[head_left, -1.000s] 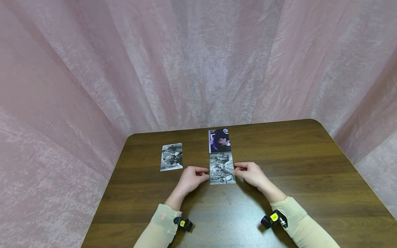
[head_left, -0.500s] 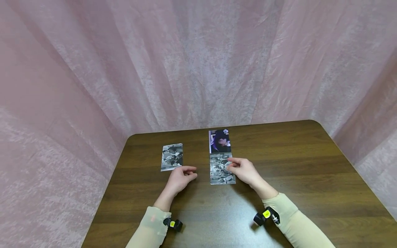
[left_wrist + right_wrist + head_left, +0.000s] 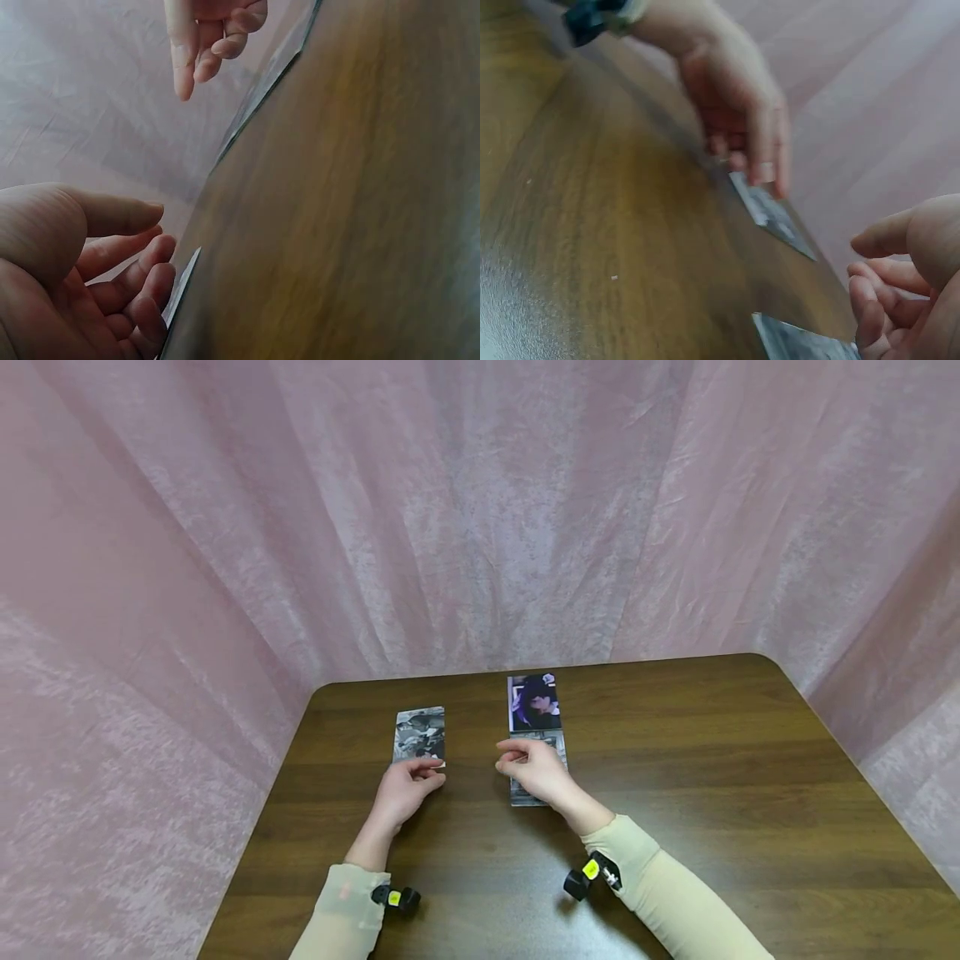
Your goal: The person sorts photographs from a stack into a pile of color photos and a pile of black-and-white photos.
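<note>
A black-and-white photo [image 3: 420, 733] lies on the left part of the table. My left hand [image 3: 403, 789] hovers at its near edge, thumb and fingers loosely bent with nothing between them. In the middle, a purple-toned photo [image 3: 535, 703] lies directly above a second black-and-white photo [image 3: 527, 798], edges meeting. My right hand [image 3: 534, 768] passes over that lower photo and covers much of it. Its fingertips point left, past the photo's left edge, and grasp nothing. The right wrist view shows the left hand [image 3: 739, 112] right over the left photo [image 3: 774, 217].
The brown wooden table [image 3: 712, 777] has rounded far corners. Pink curtains [image 3: 480, 510] hang behind it and along both sides. Small black cameras [image 3: 397, 899] are strapped to the wrists over pale sleeves.
Both hands have moved left: the left from beside the middle photos to the left photo, the right from their right side to over the lower one. The photos stay put.
</note>
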Demonstrator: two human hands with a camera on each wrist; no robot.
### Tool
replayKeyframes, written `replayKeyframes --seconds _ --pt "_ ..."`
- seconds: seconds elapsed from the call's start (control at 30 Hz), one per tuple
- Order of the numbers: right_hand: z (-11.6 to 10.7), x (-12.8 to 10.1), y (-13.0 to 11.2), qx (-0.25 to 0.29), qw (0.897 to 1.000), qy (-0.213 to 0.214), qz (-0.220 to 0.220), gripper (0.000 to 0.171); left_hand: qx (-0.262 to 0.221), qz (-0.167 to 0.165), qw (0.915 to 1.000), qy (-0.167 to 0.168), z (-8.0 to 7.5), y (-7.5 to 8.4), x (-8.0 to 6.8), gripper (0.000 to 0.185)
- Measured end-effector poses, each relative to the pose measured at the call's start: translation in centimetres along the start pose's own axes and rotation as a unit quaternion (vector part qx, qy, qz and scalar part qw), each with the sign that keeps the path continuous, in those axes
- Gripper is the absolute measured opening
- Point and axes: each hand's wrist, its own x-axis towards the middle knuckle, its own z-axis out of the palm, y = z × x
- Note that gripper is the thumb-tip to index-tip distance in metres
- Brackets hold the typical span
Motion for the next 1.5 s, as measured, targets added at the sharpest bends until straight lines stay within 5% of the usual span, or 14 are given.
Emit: replayKeyframes --seconds 0.37,0.8,1.03,1.5 --pt "3.6 2.2 -1.4 -0.076 0.995 -0.031 -0.062 0.032 -0.052 -0.024 0.9970 0.051 -2.4 -1.7 1.0 0.034" --pt "8.9 6.3 -2.1 -0.053 0.998 0.033 0.022 0.028 -0.023 -0.089 0.9881 0.123 -5.5 -3.5 3.6 0.042" --pt "10.6 6.8 -1.8 -0.068 0.993 0.071 0.063 0.029 -0.015 -0.114 0.9874 0.108 -5.4 -4.5 3.9 0.045" --pt "11.5 6.9 -2.6 -0.120 0.983 0.079 0.115 0.033 0.008 -0.124 0.9865 0.106 -4.9 -4.3 3.9 0.041"
